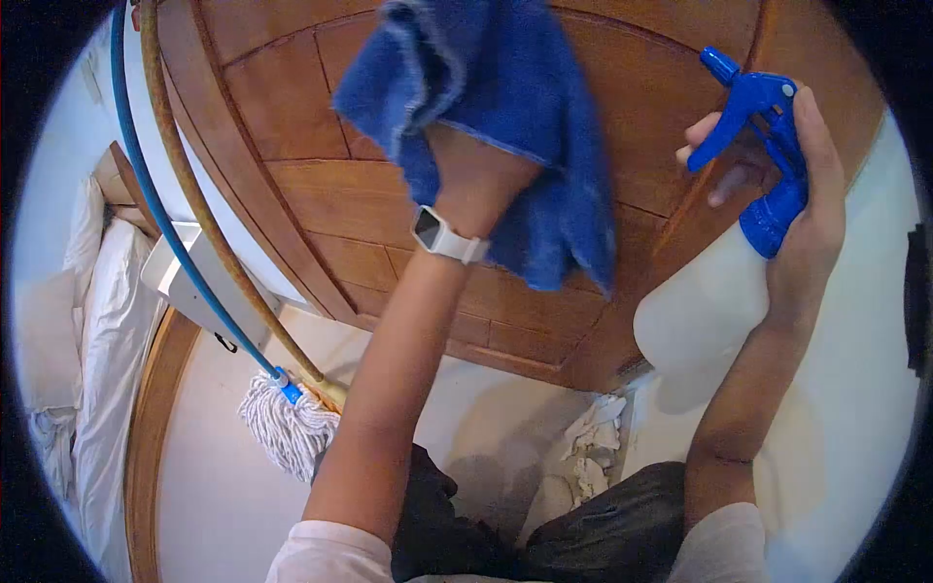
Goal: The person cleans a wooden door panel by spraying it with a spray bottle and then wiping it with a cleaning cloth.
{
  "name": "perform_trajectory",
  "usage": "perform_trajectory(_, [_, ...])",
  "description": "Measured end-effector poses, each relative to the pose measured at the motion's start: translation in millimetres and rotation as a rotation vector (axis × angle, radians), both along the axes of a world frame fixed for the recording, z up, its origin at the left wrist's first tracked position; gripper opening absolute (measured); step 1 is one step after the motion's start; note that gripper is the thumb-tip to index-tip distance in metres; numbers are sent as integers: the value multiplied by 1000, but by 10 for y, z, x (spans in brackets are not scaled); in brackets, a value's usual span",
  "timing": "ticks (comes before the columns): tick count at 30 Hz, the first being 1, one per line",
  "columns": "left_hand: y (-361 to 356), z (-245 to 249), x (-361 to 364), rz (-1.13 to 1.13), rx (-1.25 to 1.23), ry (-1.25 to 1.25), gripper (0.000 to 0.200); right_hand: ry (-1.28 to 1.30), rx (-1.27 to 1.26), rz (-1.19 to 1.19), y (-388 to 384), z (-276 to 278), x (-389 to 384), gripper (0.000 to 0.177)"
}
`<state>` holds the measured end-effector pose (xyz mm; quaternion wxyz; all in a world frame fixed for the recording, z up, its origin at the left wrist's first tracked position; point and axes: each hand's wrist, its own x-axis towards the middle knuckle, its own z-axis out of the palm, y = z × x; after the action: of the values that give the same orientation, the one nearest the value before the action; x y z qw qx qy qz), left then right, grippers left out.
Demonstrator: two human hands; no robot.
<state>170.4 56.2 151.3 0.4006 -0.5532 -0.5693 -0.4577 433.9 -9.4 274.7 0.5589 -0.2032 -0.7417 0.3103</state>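
Note:
A blue towelling cloth [530, 87] drapes over my left hand [476, 175] and hangs down beside it, in front of a brown wooden door [389, 219]. The cloth hides my left fingers; a white watch sits on that wrist. On the right, my right hand [816, 194] is wrapped round the neck of a white spray bottle [709, 291] with a blue trigger head [763, 117]. Its nozzle points to the upper left, and some fingertips show behind the trigger.
A string mop [287, 418] with a blue handle stands at the left beside a brownish pole [185, 165]. Further left are a white bin [199, 267] and a bed with white sheets [112, 321]. Crumpled whitish scraps [595, 432] lie on the floor near my knees.

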Motion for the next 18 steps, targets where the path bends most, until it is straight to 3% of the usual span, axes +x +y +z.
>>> perform_trajectory(6, [-114,-58,-830,140,44,-157,75,23,3,-38,-42,-23,-48,54])
perform_trajectory(18, [-86,-582,-2118,-243,261,-578,73,-39,80,-49,-31,-1,-64,54])
